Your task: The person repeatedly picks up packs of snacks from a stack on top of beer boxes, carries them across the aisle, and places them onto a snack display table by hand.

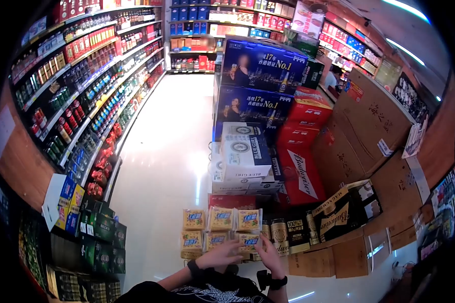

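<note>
Small yellow snack packs in clear wrapping lie in two rows of three in front of me. Over the near row, my left hand is stretched out with flat, spread fingers, next to the near middle pack. My right hand is at the right edge of the near right pack, its fingers extended along that side and apparently touching it. Neither hand is wrapped round anything. What lies under the packs is mostly hidden. Dark bands circle both wrists.
Gold beer cans and black Budweiser cartons stand just right of the packs. Behind rise white Blue Girl cartons and tall blue cartons. Large cardboard sheets lean at right. Stocked shelves and green cartons line the left.
</note>
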`<state>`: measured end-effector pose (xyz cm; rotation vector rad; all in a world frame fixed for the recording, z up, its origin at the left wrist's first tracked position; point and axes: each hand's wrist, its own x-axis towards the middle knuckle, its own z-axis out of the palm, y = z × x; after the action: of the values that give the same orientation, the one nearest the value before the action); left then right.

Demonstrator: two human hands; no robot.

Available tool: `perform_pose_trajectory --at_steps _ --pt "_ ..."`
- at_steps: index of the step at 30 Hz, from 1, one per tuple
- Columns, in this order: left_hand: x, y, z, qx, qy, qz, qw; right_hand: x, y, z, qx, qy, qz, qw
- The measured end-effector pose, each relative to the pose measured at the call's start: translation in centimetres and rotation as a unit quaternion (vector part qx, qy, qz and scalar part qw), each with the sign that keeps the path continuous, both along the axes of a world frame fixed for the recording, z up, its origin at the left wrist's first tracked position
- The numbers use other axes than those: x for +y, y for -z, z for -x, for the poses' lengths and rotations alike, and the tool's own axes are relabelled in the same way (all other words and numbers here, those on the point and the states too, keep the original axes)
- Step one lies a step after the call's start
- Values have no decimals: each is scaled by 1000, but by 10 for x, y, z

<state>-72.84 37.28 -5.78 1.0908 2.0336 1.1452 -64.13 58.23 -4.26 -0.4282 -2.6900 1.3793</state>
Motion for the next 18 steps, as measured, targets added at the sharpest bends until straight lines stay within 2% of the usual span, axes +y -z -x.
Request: perform_pose_trajectory --at_steps 2,3,5,9,11,12,14,18 --pt "-1 -3 2 42 28 -21 999 -12 -6 -6 -106 35 150 982" --pt "-2 -3 4 40 39 -24 998 -17 0 -9 -106 47 149 982" --pt "-3 -1 6 9 72 -30 997 -26 15 -17 -31 48 218 974" --pt "-14 -13 8 9 112 -19 993 -57 -4 -32 11 99 204 974" --pt "-22 -20 5 -26 122 -21 992 -65 5 -45 6 107 114 988" --pt "-26 -19 3 -31 135 -20 990 -74 1 -51 3 121 115 986" --pt "-32 -15 -2 13 137 -108 985 -91 -17 -61 -1 149 136 979" --pt "-37 -17 -12 24 166 -130 977 -115 -39 -83 -2 187 154 970"
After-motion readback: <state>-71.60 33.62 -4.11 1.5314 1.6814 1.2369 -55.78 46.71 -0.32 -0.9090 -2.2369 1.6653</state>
